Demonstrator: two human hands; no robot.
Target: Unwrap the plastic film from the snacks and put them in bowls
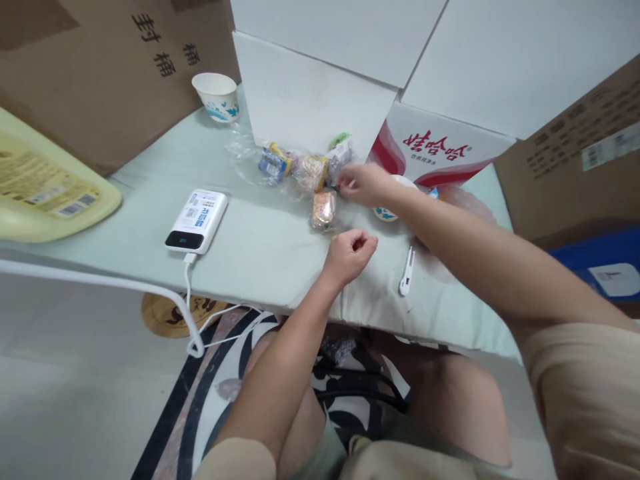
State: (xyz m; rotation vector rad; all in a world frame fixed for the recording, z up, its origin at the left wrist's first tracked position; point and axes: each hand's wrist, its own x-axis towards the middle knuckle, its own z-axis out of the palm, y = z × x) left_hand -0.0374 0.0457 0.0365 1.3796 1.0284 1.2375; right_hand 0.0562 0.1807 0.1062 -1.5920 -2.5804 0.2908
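Observation:
Several small wrapped snacks [310, 172] lie in and beside a clear plastic bag [245, 160] on a pale green table [260, 253]. My right hand [363, 184] reaches among them, fingers pinched together at a wrapped snack [340, 157] with a green top. One orange wrapped snack [323, 210] lies apart, nearer me. My left hand [349, 255] rests on the table just below it, curled into a loose fist with nothing visible inside.
A white power bank [197, 221] with a white cable sits at the left. A paper cup [217, 96] stands at the back, another cup [387, 212] lies under my right wrist. A white pen-like object [407, 272], cardboard boxes [100, 73] and a yellow jug [45, 187] surround the table.

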